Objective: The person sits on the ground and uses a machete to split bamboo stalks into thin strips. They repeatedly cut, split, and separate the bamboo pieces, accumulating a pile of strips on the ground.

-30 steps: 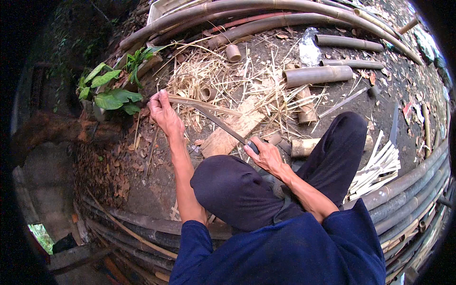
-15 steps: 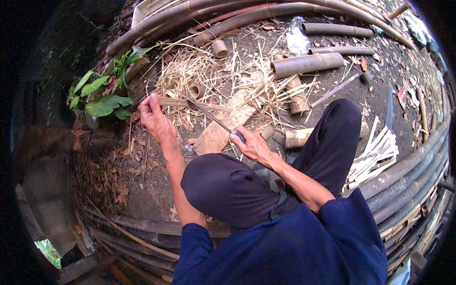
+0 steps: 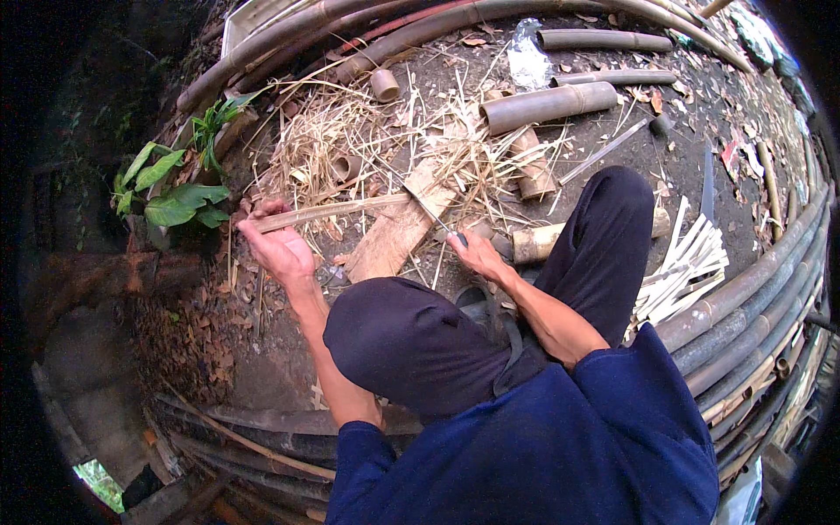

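The strip (image 3: 339,211), its left end loosely held in the left hand (image 3: 284,251), runs rightward over the board (image 3: 387,247) to the knife (image 3: 430,213), gripped aslant by the right hand (image 3: 481,257).

Head camera: left fisheye of a side-by-side pair, worn on the person's head
Facing: steeply down over the blue shirt (image 3: 525,446) toward left hand (image 3: 287,252), right hand (image 3: 479,255) and ground (image 3: 276,359)
Nearness: shirt closest, hands farther below
Rim: dark, curved; bamboo poles (image 3: 719,317) bend along it
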The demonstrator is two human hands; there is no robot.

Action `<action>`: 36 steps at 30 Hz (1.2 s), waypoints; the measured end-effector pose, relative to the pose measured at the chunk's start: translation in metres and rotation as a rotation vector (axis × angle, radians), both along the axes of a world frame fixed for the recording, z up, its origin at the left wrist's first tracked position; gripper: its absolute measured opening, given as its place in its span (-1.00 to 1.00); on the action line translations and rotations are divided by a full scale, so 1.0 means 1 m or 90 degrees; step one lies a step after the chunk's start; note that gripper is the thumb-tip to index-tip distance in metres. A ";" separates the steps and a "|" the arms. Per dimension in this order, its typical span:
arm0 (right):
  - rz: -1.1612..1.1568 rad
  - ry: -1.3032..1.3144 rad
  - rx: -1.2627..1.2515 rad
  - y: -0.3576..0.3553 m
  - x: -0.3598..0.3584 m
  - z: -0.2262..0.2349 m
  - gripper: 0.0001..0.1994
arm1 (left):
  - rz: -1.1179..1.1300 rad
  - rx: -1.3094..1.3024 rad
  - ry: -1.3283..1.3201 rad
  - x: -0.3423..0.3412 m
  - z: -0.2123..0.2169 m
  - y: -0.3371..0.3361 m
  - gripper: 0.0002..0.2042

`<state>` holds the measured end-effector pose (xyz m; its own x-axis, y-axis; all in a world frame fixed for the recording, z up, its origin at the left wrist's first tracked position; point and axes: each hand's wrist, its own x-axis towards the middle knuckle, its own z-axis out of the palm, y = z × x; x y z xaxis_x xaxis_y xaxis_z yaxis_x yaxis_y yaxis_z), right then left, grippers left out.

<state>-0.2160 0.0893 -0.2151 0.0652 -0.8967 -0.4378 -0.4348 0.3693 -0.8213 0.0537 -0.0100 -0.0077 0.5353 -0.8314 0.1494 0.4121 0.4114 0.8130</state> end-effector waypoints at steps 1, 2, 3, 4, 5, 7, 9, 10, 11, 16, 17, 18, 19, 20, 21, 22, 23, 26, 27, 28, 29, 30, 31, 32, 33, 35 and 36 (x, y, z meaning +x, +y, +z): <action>-0.013 -0.024 0.007 -0.002 0.004 0.002 -0.43 | 0.012 -0.012 0.002 0.005 -0.005 0.003 -0.60; -0.027 -0.035 -0.014 0.000 0.009 0.004 -0.42 | 0.024 -0.024 0.004 0.009 -0.009 0.005 -0.57; -0.041 -0.046 -0.035 0.005 0.014 0.007 -0.42 | 0.034 -0.037 0.006 0.013 -0.012 0.007 -0.53; -0.059 -0.058 -0.057 0.007 0.018 0.009 -0.42 | 0.088 -0.025 -0.033 0.006 -0.013 0.006 -0.50; -0.060 -0.031 -0.043 0.006 0.020 0.010 -0.42 | 0.138 -0.035 -0.040 0.003 -0.019 0.000 -0.50; -0.068 0.021 -0.012 0.003 0.024 0.010 -0.43 | 0.231 -0.068 0.039 -0.012 -0.005 -0.009 -0.50; -0.001 0.007 0.005 0.002 0.031 0.038 -0.49 | 0.197 -0.077 0.018 -0.008 -0.005 0.002 -0.50; 0.007 -0.014 -0.016 0.001 0.033 0.051 -0.52 | 0.170 -0.077 0.019 -0.014 -0.011 0.001 -0.51; 0.021 -0.039 -0.035 0.000 0.038 0.067 -0.54 | 0.198 -0.053 -0.033 -0.023 -0.012 0.002 -0.51; 0.132 -0.127 -0.209 -0.015 0.080 0.133 -0.57 | 0.273 0.001 -0.173 -0.056 -0.001 0.017 -0.52; 0.097 -0.134 -0.156 -0.022 0.076 0.118 -0.56 | 0.262 -0.006 -0.185 -0.060 -0.002 0.018 -0.51; 0.064 -0.146 -0.099 -0.028 0.067 0.094 -0.53 | 0.249 -0.014 -0.172 -0.062 -0.001 0.018 -0.52; 0.032 -0.158 -0.044 -0.033 0.062 0.073 -0.50 | 0.260 0.005 -0.158 -0.054 -0.004 0.018 -0.52; 0.059 -0.162 0.013 -0.040 0.062 0.062 -0.49 | 0.276 0.014 -0.143 -0.038 -0.004 0.016 -0.52; 0.054 -0.141 -0.026 -0.040 0.067 0.061 -0.49 | 0.284 0.028 -0.123 -0.030 -0.009 0.014 -0.53; 0.047 -0.119 -0.063 -0.035 0.078 0.064 -0.48 | 0.291 0.042 -0.136 -0.033 -0.005 0.015 -0.53; 0.039 -0.096 -0.100 -0.030 0.085 0.068 -0.48 | 0.283 0.028 -0.142 -0.035 -0.004 0.014 -0.53; 0.107 -0.082 -0.035 -0.026 0.075 0.088 -0.51 | 0.279 0.021 -0.194 -0.045 -0.005 0.017 -0.50; 0.019 -0.119 -0.009 -0.029 0.072 0.060 -0.51 | 0.289 0.029 -0.187 -0.044 -0.003 0.018 -0.50; -0.010 -0.078 -0.009 -0.038 0.060 0.036 -0.51 | 0.299 0.034 -0.174 -0.042 -0.003 0.018 -0.49; 0.002 -0.089 0.002 -0.043 0.055 0.032 -0.53 | 0.304 0.040 -0.161 -0.039 -0.007 0.015 -0.49; 0.009 -0.069 -0.026 -0.040 0.060 0.033 -0.54 | 0.289 0.018 -0.171 -0.032 -0.008 0.016 -0.49; 0.014 -0.042 -0.051 -0.041 0.065 0.040 -0.54 | 0.300 0.033 -0.178 -0.037 -0.007 0.016 -0.49; 0.032 -0.096 -0.048 -0.033 0.070 0.048 -0.54 | 0.312 0.048 -0.186 -0.041 -0.003 0.014 -0.49; 0.107 -0.074 -0.026 -0.034 0.067 0.072 -0.53 | 0.329 0.063 -0.199 -0.041 -0.002 0.015 -0.49; -0.018 -0.059 -0.079 -0.030 0.068 0.021 -0.53 | 0.318 0.060 -0.212 -0.040 0.000 0.023 -0.49; -0.084 -0.100 0.021 -0.043 0.043 -0.008 -0.52 | 0.306 0.041 -0.200 -0.043 -0.006 0.014 -0.48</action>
